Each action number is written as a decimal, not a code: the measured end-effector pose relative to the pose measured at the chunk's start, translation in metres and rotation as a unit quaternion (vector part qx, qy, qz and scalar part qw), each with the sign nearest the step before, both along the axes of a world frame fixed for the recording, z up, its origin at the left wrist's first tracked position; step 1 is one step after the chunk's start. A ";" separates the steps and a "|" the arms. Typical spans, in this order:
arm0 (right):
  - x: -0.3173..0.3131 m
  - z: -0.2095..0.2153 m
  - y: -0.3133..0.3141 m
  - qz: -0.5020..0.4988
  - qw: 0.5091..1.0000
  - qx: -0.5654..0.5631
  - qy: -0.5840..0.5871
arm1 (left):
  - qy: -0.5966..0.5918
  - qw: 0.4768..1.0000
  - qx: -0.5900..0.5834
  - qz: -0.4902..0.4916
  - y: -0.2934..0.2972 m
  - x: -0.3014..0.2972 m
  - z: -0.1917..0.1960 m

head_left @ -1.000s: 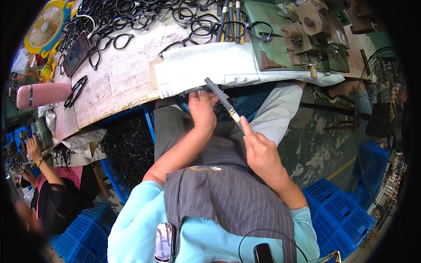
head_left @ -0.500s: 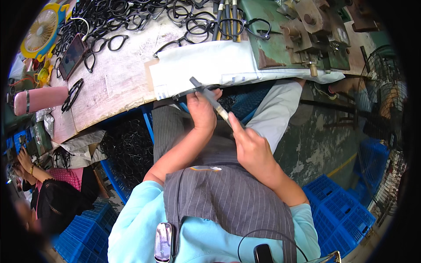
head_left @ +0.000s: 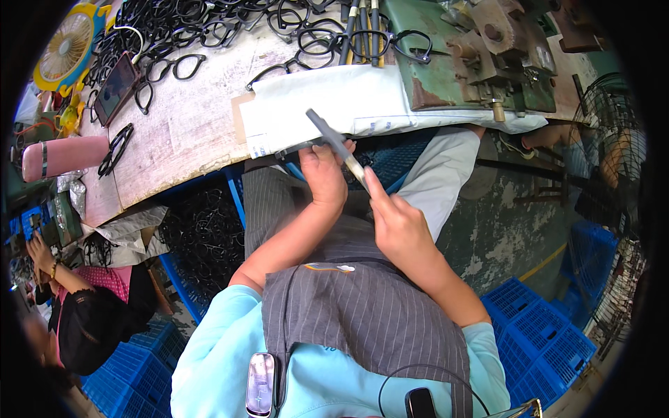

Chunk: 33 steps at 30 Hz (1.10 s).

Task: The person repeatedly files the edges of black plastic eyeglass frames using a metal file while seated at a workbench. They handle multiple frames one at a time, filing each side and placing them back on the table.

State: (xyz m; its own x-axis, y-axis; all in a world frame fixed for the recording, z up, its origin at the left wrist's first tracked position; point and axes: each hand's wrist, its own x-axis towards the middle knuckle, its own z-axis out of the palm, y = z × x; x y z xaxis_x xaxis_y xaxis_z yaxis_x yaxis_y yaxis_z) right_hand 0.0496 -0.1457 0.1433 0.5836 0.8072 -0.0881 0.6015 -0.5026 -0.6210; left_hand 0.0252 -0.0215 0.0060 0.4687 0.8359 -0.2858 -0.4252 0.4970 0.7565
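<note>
My left hand (head_left: 324, 175) is closed on a black eyeglass frame (head_left: 298, 148) at the table's front edge; its fingers and the stick hide part of the frame. My right hand (head_left: 402, 221) grips a narrow grey file-like stick (head_left: 326, 128), with the index finger stretched along its pale lower part. The stick slants up to the left, crossing over the frame and the left fingertips. Whether it touches the frame, I cannot tell. Just beyond my hands, a white sheet (head_left: 320, 97) covers the table edge.
Black eyeglass frames (head_left: 188, 21) lie heaped on the table (head_left: 167, 132), near several similar sticks (head_left: 362, 35). A green machine (head_left: 432, 76) stands at right. Left are a phone (head_left: 116, 89), a pink case (head_left: 66, 157) and a fan (head_left: 67, 49). Another person (head_left: 97, 306) works at far left; blue crates (head_left: 536, 341) stand lower right.
The stick has slid a little up and away from me, and my right hand has moved slightly with it. My left hand stays nearly in place on the eyeglass frame.
</note>
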 end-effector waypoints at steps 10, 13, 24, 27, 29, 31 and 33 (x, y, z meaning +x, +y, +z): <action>-0.006 0.004 -0.014 0.032 0.999 0.009 -0.007 | -0.001 1.000 0.008 -0.007 0.001 -0.001 0.000; -0.002 -0.011 0.003 0.015 1.000 0.008 -0.019 | 0.010 1.000 0.006 -0.007 -0.001 0.000 0.002; -0.011 0.002 -0.006 0.008 1.000 0.030 0.004 | 0.000 1.000 0.000 0.001 -0.001 0.002 0.005; -0.002 -0.012 0.012 0.012 0.999 0.008 -0.030 | 0.006 1.000 -0.004 0.003 -0.002 0.003 0.007; 0.000 -0.019 0.016 -0.002 0.998 0.044 -0.038 | 0.005 1.000 -0.011 -0.002 -0.001 0.003 0.008; -0.002 -0.022 0.012 -0.006 0.996 0.063 -0.055 | -0.012 1.000 -0.009 -0.005 0.000 0.003 0.008; -0.008 -0.017 0.002 -0.007 0.999 0.040 -0.027 | -0.002 1.000 -0.006 -0.001 -0.001 0.003 0.007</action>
